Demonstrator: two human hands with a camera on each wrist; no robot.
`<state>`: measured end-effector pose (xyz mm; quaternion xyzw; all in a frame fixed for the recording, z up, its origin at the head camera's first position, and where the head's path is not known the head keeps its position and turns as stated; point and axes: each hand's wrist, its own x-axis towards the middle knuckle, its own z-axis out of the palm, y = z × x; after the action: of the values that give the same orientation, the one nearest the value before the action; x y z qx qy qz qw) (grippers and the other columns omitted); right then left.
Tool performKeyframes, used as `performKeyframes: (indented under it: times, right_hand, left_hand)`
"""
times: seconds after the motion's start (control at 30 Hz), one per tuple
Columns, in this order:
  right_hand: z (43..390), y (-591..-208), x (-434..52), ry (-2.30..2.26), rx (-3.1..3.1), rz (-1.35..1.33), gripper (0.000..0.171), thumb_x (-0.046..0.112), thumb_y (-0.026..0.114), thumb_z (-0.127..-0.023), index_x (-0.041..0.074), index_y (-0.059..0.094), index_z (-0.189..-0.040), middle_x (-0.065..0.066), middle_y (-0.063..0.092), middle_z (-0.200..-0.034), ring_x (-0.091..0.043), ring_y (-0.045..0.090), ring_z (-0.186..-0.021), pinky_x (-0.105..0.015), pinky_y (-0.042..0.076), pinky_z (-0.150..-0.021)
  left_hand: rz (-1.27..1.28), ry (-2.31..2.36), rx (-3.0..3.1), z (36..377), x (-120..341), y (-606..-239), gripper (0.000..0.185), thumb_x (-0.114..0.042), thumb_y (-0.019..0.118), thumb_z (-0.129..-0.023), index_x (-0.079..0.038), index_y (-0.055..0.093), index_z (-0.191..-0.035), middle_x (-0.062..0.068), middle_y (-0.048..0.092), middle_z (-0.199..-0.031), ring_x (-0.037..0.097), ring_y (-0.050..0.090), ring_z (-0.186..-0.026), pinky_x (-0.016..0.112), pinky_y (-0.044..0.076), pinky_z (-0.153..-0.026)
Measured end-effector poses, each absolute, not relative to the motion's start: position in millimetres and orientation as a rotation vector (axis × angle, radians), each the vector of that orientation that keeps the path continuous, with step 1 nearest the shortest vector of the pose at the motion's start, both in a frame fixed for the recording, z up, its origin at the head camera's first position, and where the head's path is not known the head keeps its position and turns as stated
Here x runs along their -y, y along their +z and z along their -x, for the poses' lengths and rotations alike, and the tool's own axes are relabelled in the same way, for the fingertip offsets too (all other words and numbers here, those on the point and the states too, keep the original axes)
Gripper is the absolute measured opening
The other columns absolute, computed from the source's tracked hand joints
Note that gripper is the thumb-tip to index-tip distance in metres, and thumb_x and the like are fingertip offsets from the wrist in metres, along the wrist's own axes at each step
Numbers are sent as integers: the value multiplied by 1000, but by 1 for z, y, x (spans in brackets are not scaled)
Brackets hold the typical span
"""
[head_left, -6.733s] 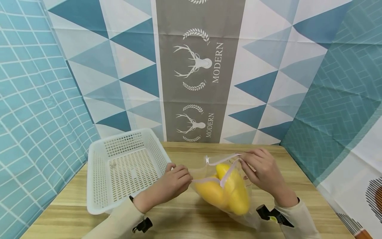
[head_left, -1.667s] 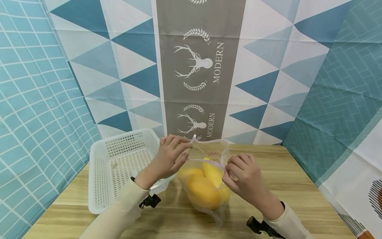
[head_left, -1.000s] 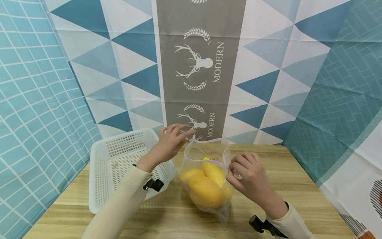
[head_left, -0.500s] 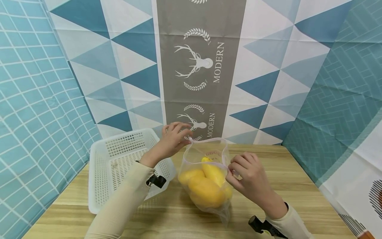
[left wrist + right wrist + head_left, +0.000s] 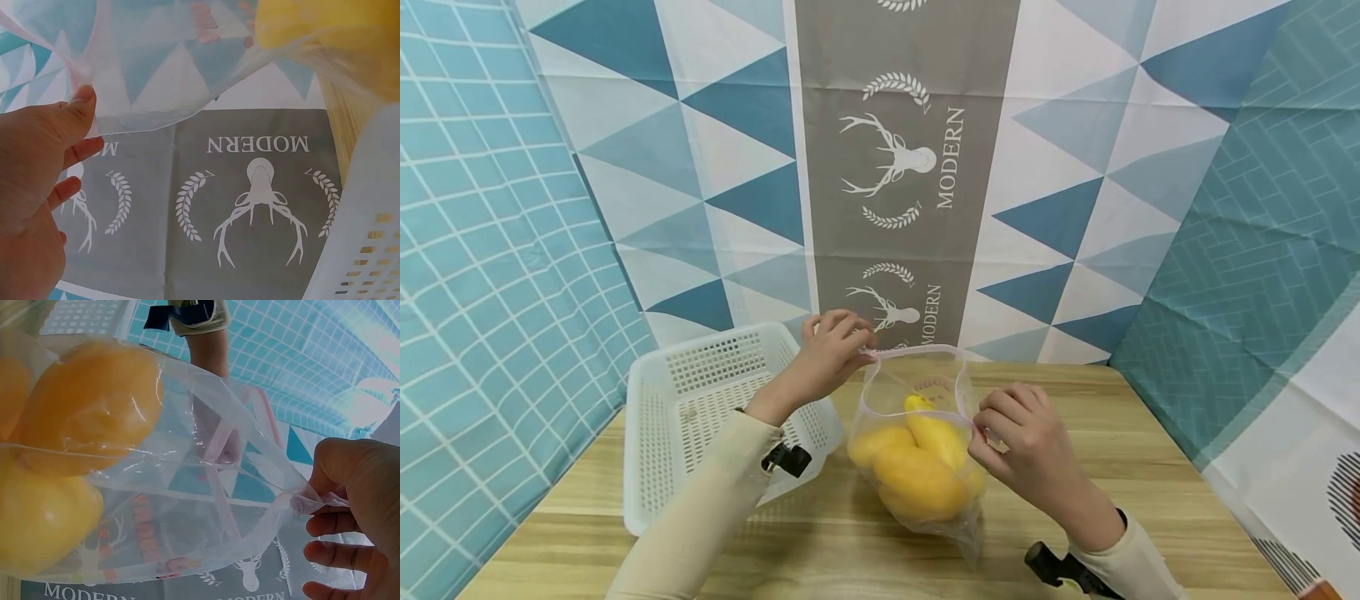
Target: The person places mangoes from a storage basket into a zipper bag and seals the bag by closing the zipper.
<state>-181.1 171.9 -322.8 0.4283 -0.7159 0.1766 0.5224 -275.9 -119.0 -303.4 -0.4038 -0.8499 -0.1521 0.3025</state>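
Left hand (image 5: 826, 353) and right hand (image 5: 1026, 442) fingers pinch the bag (image 5: 917, 450) rim apart.

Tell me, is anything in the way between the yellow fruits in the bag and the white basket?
Only the clear bag itself: its wall wraps the yellow fruits. Both hands hold its top open, and the white basket sits right beside it, open-topped.

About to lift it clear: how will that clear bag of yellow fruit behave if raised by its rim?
Probably floppy: the bag is thin, creased film, so it should sag. Likely bottom-heavy, since the yellow fruit fills its base. Both the left hand and right hand pinch the rim.
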Motion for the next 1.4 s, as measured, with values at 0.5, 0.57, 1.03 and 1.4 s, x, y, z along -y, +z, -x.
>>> performKeyframes:
  times: [0.5,0.57,1.03,1.4]
  right_hand:
    - [182,-320,-187,406,1727,-997,34,18,47,-95,11,63,-66,-2,59,-74,-23,52,-69,-42,39,-63]
    - [183,-319,-189,400,1727,-990,34,18,47,-94,11,63,-65,-3,60,-74,-23,52,-69,-41,39,-62]
    - [193,-322,-208,382,1721,-928,34,19,50,-95,7,67,-68,-5,61,-73,-25,52,-67,-41,38,-60]
    - [202,-328,-218,400,1722,-877,41,25,50,-100,5,68,-69,-9,62,-73,-31,54,-69,-47,40,-63]
  left_hand:
    - [1066,-434,2149,263,128,-310,12,-12,74,-88,-14,65,-96,-2,66,-92,23,52,-102,58,27,-95]
    - [1069,-452,2113,261,129,-312,14,-11,75,-86,-14,65,-95,-2,66,-90,22,52,-99,57,27,-93]
    - [1045,-525,1974,240,130,-320,24,-8,82,-75,-8,63,-90,-1,65,-83,24,53,-95,51,27,-84]
    - [997,-540,1836,232,134,-328,28,-2,84,-66,-5,63,-84,2,59,-77,26,54,-88,51,28,-80]
